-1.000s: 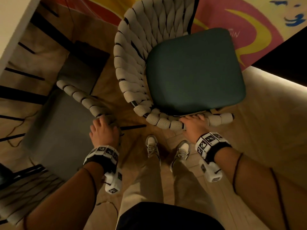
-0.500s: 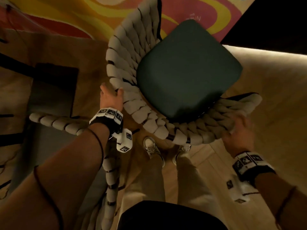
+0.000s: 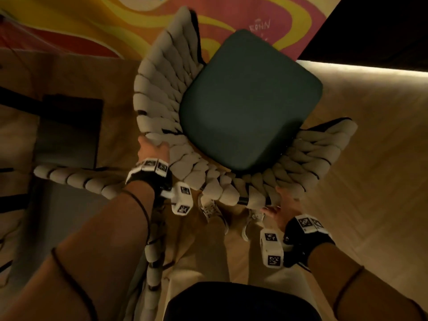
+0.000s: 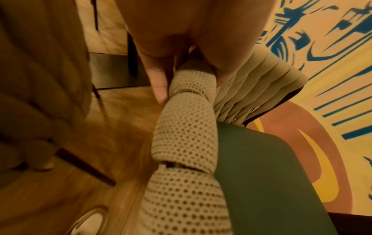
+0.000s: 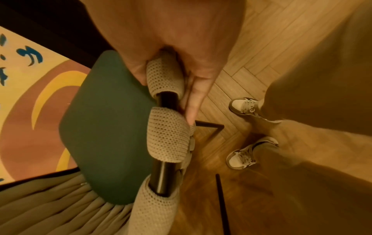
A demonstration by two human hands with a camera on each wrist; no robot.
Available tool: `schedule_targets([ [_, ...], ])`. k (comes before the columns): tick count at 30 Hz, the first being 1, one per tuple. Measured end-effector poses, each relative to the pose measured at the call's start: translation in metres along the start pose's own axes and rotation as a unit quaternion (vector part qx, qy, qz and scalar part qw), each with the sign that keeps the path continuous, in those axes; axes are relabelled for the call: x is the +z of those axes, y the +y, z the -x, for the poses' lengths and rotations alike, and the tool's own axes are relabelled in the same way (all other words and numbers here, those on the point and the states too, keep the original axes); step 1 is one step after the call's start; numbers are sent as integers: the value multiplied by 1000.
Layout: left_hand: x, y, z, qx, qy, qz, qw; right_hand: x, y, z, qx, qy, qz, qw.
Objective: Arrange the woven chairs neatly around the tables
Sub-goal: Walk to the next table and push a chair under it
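A woven chair with beige padded straps and a dark green seat cushion stands in front of me, seen from above. My left hand grips the top rail on the chair's left side; in the left wrist view its fingers curl round the woven rail. My right hand grips the rail at the lower right; the right wrist view shows it closed round the woven rail, beside a bare black tube. A second woven chair stands at my left.
A colourful rug lies beyond the chair on the herringbone wood floor. A dark table base sits at the left. My feet in pale sneakers stand just behind the chair. A dark wall edge runs at the upper right.
My left hand has left the neighbouring chair and taken the green-seated chair's rail. My right hand shifted along the rail and gripped it again. The chair has turned clockwise.
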State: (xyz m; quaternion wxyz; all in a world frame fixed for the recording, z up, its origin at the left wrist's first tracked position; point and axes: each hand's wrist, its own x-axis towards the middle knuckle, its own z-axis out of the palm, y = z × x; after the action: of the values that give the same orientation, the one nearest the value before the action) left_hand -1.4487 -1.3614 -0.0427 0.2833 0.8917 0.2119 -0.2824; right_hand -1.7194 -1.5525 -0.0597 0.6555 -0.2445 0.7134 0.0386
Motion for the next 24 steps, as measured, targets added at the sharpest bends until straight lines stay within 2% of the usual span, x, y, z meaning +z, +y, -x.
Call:
schedule_targets([
  [3,8,-25,27,-61,21,27,998,-16,-16,1,-14,17,18,1000],
  [8,34,-50,83,-172,43,62,982,-36,-65,-14,-106,-6,114,988],
  [13,74,-53,134,-227,51,93,968,-36,-121,-27,-189,-21,106,976],
  [15,84,-56,146,-231,29,75,970,-35,-140,-29,-200,-34,79,976],
  [18,83,-67,145,-224,-11,74,972,-31,-142,-27,-198,-24,24,980],
  [22,52,-66,114,-268,43,174,947,-16,-97,-15,-109,-28,17,994],
  [24,28,-51,95,-250,56,180,950,-3,-70,-9,-54,-59,7,997],
])
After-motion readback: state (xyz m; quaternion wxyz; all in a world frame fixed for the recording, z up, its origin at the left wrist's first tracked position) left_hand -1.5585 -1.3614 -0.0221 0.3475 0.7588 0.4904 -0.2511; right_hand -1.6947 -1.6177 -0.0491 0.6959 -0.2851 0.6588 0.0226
